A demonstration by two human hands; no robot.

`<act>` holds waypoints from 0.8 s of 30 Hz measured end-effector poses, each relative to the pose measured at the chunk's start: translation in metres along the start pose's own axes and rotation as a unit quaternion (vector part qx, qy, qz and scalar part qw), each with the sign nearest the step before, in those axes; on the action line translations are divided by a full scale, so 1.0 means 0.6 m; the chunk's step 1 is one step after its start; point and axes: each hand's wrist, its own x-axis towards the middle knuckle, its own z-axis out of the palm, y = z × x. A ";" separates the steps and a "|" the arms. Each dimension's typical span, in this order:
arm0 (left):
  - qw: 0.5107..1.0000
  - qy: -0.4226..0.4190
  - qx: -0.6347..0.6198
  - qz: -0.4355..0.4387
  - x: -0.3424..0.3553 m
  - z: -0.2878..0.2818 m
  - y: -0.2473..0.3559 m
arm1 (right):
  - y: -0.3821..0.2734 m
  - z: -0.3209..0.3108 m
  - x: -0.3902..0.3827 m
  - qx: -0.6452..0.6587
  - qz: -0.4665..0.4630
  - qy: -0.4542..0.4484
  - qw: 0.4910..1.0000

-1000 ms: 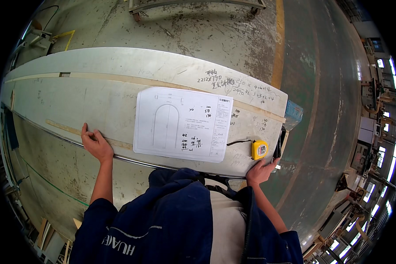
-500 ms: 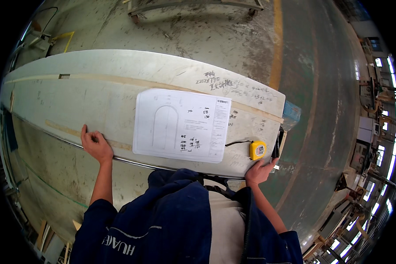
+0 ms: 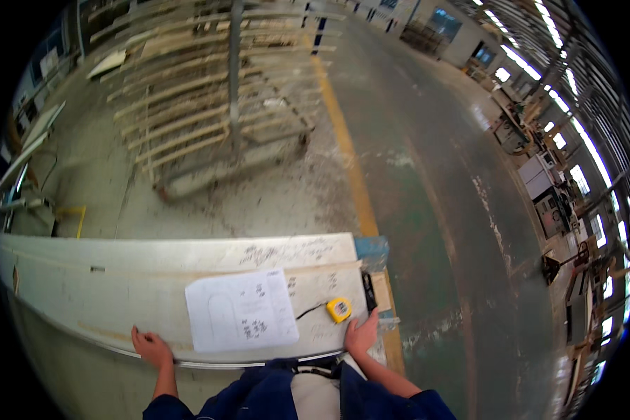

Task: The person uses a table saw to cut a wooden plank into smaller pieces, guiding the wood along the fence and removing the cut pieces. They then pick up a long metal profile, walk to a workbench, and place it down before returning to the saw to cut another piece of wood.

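Left hand (image 3: 152, 348), fingers loosely parted, rests at the worktop's (image 3: 119, 301) near edge; right hand (image 3: 360, 335) is at its near right corner, grip unclear. The view has swung up toward a rack (image 3: 189, 126); the work hasn't advanced. Between the hands, near the front edge, lies a white sheet (image 3: 241, 311), faintly arch-marked, with dark handwriting.

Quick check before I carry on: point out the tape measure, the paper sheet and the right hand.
Tape measure (image 3: 339, 309): head view, middle of its yellow case.
Paper sheet (image 3: 242, 311): head view, middle of its upper face.
Right hand (image 3: 361, 336): head view, middle of the hand.
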 end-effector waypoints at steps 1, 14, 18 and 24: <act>0.999 0.012 0.007 -0.029 0.002 -0.013 -0.033 | -0.019 -0.007 -0.001 0.032 0.007 -0.031 0.999; 0.894 -0.214 -0.311 0.240 -0.334 0.025 0.582 | 0.455 -0.264 0.032 0.429 0.185 0.005 0.884; 0.627 -0.556 -0.214 0.502 -0.640 0.160 0.774 | 0.616 -0.346 0.024 0.426 0.294 0.053 0.854; 0.465 -0.635 -0.196 0.586 -0.949 0.124 0.892 | 0.772 -0.450 0.078 0.427 0.405 0.082 0.804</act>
